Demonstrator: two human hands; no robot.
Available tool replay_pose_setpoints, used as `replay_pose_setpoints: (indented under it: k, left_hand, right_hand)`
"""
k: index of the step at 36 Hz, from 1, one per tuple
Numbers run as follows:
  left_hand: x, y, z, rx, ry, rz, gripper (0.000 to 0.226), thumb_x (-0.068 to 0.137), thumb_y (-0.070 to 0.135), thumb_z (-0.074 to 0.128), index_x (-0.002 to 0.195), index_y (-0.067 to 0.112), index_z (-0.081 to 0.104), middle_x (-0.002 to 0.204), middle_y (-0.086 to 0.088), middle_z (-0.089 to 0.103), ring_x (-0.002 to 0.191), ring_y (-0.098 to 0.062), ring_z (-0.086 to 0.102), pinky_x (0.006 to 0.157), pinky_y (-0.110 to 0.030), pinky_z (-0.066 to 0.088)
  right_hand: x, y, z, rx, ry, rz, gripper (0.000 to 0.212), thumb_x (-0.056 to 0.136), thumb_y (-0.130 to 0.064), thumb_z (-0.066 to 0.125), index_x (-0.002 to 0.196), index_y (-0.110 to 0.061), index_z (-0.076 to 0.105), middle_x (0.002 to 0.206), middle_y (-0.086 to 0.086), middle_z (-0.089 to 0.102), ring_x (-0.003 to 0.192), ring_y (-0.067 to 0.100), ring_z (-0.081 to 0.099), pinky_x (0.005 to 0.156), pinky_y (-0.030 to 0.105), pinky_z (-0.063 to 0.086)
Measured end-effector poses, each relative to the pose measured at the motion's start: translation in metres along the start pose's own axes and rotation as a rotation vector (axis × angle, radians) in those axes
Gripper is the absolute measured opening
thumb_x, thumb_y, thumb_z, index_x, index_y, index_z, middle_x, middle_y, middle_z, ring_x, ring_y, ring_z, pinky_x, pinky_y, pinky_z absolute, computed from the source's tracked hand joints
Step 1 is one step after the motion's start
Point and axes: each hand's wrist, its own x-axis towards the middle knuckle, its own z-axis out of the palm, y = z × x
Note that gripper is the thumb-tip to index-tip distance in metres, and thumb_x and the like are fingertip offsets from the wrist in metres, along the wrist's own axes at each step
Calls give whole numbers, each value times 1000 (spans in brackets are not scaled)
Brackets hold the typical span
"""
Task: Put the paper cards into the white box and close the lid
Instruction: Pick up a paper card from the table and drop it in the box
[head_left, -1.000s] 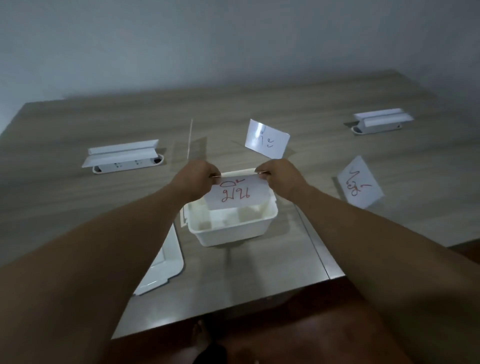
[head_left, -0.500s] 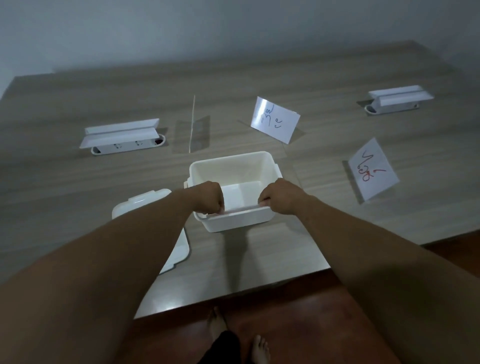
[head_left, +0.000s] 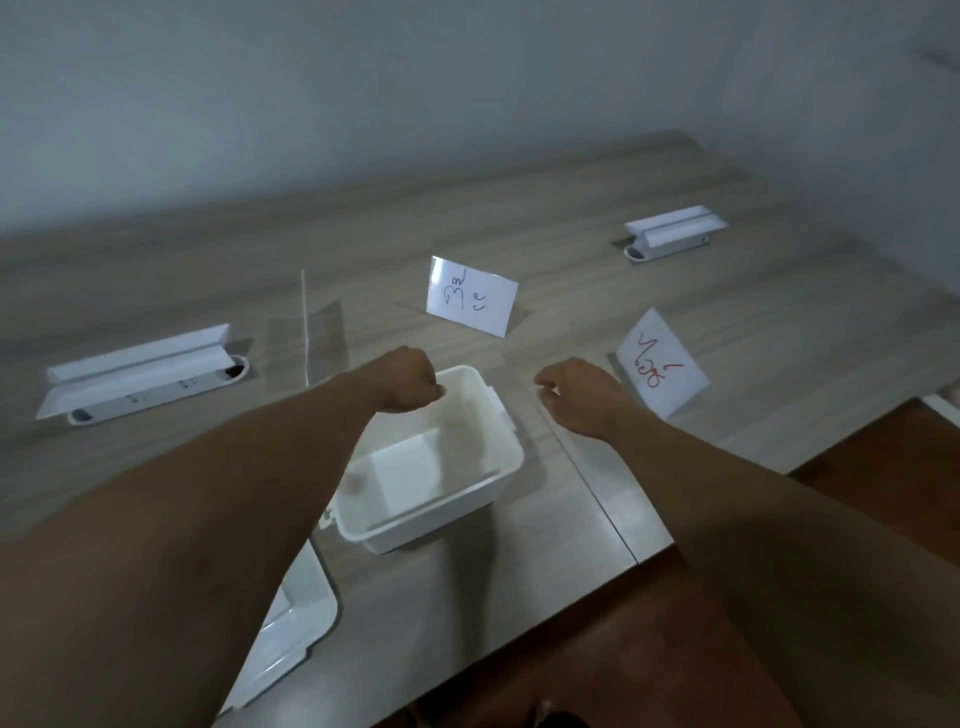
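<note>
Head view, left hand (head_left: 408, 387) curled loosely above white box (head_left: 483, 493), right hand (head_left: 582, 397) likewise, both empty

We can make out handwriting on two paper cards, but cannot read either. The card with blue script (head_left: 471, 303) stands beyond the left hand (head_left: 410, 385); the card with red script (head_left: 661, 367) stands just beside the right hand (head_left: 582, 399).

The box (head_left: 431, 467) is plain white, and so is the lid (head_left: 291, 634). The far card (head_left: 471, 303) is white with blue writing; the right card (head_left: 662, 364) is white with red writing. The counter (head_left: 519, 228) shows grey-brown wood grain. The wall (head_left: 415, 93) is pale grey.
</note>
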Motion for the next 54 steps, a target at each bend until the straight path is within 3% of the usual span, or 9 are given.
replay_pose_setpoints:
  k: [6,10,17,25,34,38,44,49,54]
  left_hand:
    - [40,55,-11,48,20,104,38,90,31,55,88,-1,75,93,-15,72,88,-30,66,83,-40,55]
    - [66,96,-8,102,18,142,37,91,27,53,87,-3,73,86,-15,67,82,-30,62,73,-33,47]
    - [115,146,9,163,-5,144,33,91,28,52,85,1,71,84,-11,63,89,-30,63,80,-35,50]
    - [180,196,36,228,-73,126,37,90,32,52,118,12,66,125,-11,64,112,-30,60,99,-41,49]
    - [212,218,68,234,-116,51,50,93,35,50,139,17,47,136,-13,56,125,-29,51,103,-38,43]
    - [211,219,66,194,-65,48,58,94,33,51,147,15,36,148,-13,44,135,-29,43,111,-39,37]
    - [197,219,33,65,220,67,79,91,39,58,153,18,14,156,-13,29,142,-32,32,113,-49,34]
    - [168,210,5,-106,357,140,66,87,31,66,146,22,36,142,-12,49,129,-29,48,106,-43,41]
    - [116,179,-14,-207,456,56,26,79,28,73,101,13,73,105,-4,69,102,-23,63,76,-26,40]
  right_hand:
    - [-9,60,-30,6,19,214,36,91,-25,49,124,-16,59,128,6,63,118,25,58,100,36,46]
    - [-15,99,-44,-7,43,329,36,89,-21,46,122,-18,60,125,6,65,113,28,61,95,37,49]
    - [-9,163,-47,12,78,453,39,83,-16,52,121,-11,58,125,10,61,116,30,55,97,39,48]
    - [27,238,-34,224,66,595,44,85,-15,57,126,-2,50,128,18,56,116,35,56,93,42,52]
    - [38,264,2,451,201,695,14,85,-2,55,94,5,64,105,23,69,94,37,68,70,26,49]
    - [40,263,-6,564,327,650,23,84,6,51,101,3,67,104,20,70,94,34,69,75,29,55]
    - [56,243,-48,639,261,392,22,89,-4,59,108,-1,69,107,15,72,96,26,67,78,25,48]
    - [62,199,-76,636,186,194,21,90,-10,61,107,-2,71,106,14,73,88,17,63,75,24,45]
    - [58,143,-78,620,181,121,26,88,-10,63,112,-1,69,116,16,70,107,26,65,89,27,49]
